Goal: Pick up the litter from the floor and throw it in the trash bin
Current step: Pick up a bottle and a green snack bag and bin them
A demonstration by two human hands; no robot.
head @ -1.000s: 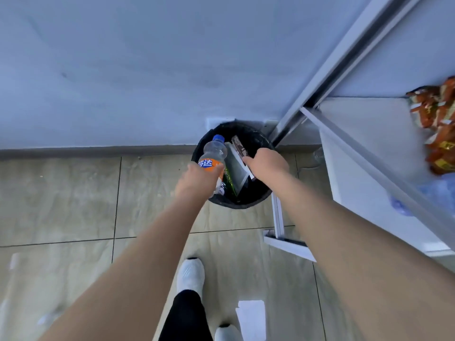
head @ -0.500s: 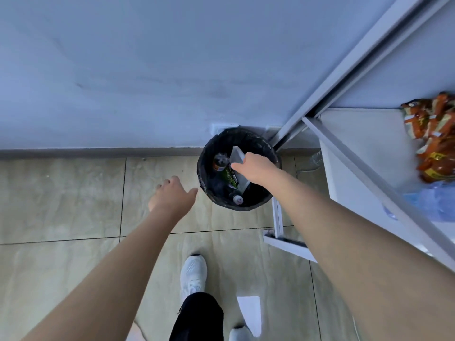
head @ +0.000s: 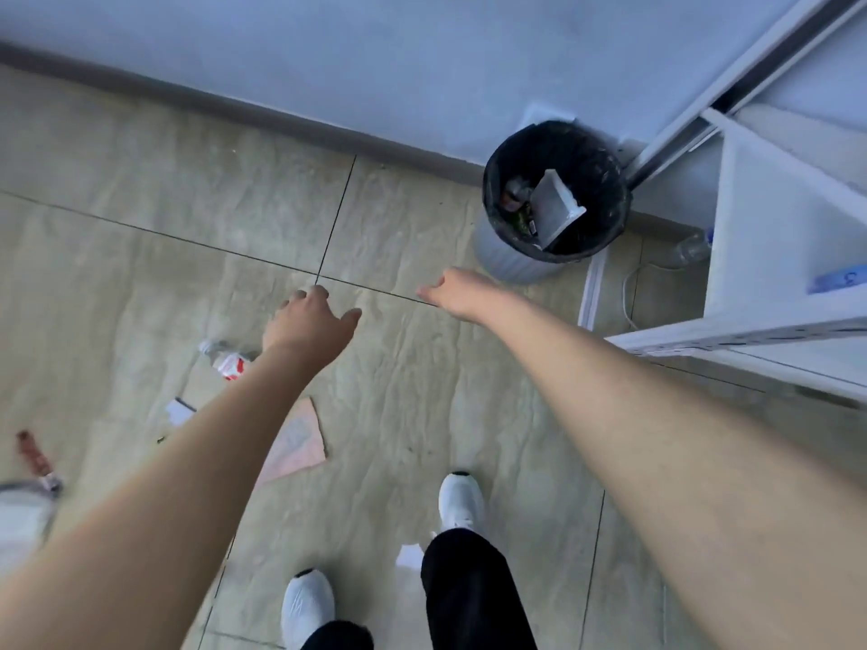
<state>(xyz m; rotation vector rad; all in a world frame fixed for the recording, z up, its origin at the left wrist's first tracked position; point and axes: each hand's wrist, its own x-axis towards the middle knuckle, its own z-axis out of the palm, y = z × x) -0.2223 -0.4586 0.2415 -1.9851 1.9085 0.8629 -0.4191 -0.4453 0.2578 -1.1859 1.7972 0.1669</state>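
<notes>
Standing on pale floor tiles (head: 413, 218), the person shows two white shoes (head: 462, 501) at the near edge, the left one cut off by the frame. Both bare forearms reach forward. Left of them lies the remaining litter: a pinkish paper sheet (head: 300, 445), partly hidden by the left forearm; a small white card (head: 178, 410); a crushed red-and-white bottle (head: 225, 361) just behind the left wrist; and a blurred red-handled item (head: 33, 455) near the left edge. A white scrap (head: 409, 555) lies between the shoes. The left hand (head: 309, 321) is spread and empty; the right hand (head: 457, 293) hangs loosely, empty, fingers partly hidden. Farther right, against the wall (head: 375, 63), stands the trash bin (head: 506, 262), holding a grey-white carton and indistinct items. A white shelf unit (head: 774, 236) is cropped at right.
</notes>
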